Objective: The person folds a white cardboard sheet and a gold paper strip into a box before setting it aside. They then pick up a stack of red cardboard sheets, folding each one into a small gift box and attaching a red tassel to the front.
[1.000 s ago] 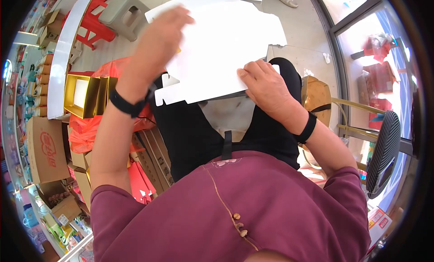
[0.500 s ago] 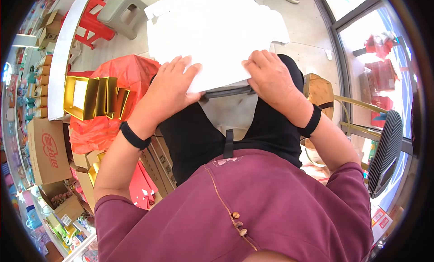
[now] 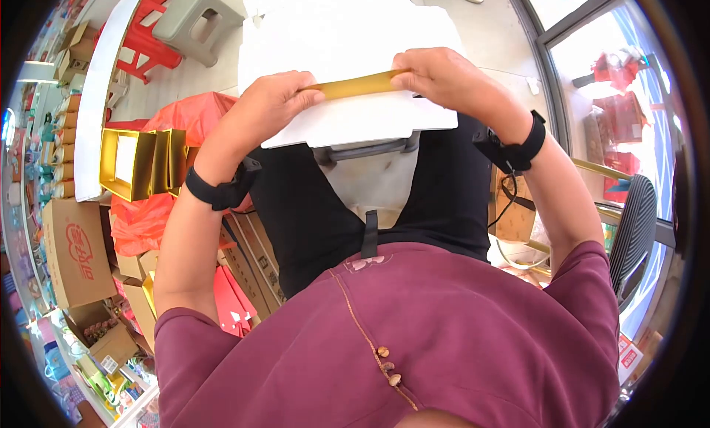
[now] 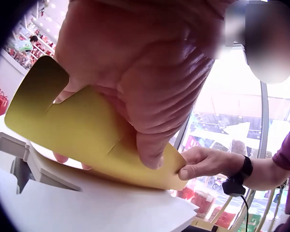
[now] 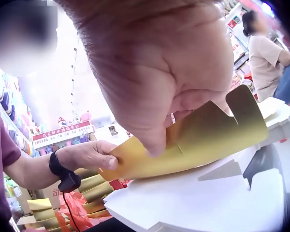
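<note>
Seemingly the folding of this piece is only just beginning. The person is holding a flat gold card [image 3: 355,85] up by both ends, just above a stack of white card sheets [image 3: 347,36] that is lying across the lap. The left hand [image 3: 270,103] is pinching the card's left end, with the fingers curled over the top edge and the thumb pressing from below. The right hand [image 3: 444,77] is gripping the opposite end in the same way. Neither hand is carrying anything else.

In the wrist views the card is showing a rounded, notched tab and a faint crease, and it is bowing a little between the two grips. No panel is standing upright and no tab is sitting in a slot, so I judge that shaping this card into a box is almost all left to do.

Some gold boxes [image 3: 137,162] are resting on a red plastic bag [image 3: 148,221] at the person's left. These look assembled already, while the white stack suggests more flat pieces are waiting.
</note>
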`<state>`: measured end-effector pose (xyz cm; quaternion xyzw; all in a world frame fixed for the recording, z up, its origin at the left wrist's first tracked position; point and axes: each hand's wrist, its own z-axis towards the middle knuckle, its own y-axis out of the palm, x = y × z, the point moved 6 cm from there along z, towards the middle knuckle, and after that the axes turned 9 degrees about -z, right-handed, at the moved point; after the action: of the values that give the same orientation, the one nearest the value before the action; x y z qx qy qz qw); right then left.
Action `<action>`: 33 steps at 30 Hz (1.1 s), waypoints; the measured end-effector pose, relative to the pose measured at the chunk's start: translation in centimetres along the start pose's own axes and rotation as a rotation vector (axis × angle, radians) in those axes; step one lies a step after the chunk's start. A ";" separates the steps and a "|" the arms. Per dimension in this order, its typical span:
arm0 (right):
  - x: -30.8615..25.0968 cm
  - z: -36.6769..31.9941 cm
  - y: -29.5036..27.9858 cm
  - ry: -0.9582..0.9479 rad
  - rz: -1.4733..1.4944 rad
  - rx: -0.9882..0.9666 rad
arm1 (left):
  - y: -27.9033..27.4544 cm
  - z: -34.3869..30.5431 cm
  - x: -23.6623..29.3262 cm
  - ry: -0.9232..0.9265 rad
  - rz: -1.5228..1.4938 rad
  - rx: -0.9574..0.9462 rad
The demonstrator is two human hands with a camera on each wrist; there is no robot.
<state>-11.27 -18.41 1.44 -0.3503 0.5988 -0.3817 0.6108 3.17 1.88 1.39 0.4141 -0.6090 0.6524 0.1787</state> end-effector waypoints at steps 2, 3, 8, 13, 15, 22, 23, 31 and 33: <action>-0.1 0.7 -0.5 0.121 0.022 -0.111 | -0.3 0.4 -0.3 -0.141 0.008 -0.028; 0.4 1.3 -0.3 0.082 0.008 -0.088 | -0.3 0.5 -0.4 -0.149 -0.036 -0.009; 1.6 2.4 0.1 0.138 0.029 -0.148 | -0.6 1.7 -1.2 -0.215 -0.064 -0.033; 2.6 3.0 1.2 0.092 -0.039 -0.079 | -0.8 2.6 -1.2 -0.218 0.018 -0.034; 2.6 3.1 1.3 0.095 -0.049 -0.076 | -0.7 2.8 -1.4 -0.236 0.021 -0.043; 2.1 3.4 1.3 0.110 -0.152 -0.096 | -0.7 3.8 -1.5 -0.210 0.138 -0.112; 2.1 3.4 1.2 0.103 -0.177 -0.085 | -0.8 3.8 -1.5 -0.206 0.119 -0.100; 2.1 3.5 1.5 0.116 -0.156 -0.077 | -0.5 4.3 -2.2 -0.146 0.195 -0.118; 2.0 3.4 1.9 0.085 -0.176 -0.037 | -0.5 4.3 -2.3 -0.118 0.239 -0.123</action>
<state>-7.84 -19.39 -0.98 -0.3965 0.5980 -0.4372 0.5422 6.26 -1.46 -0.38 0.3644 -0.7024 0.6050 0.0886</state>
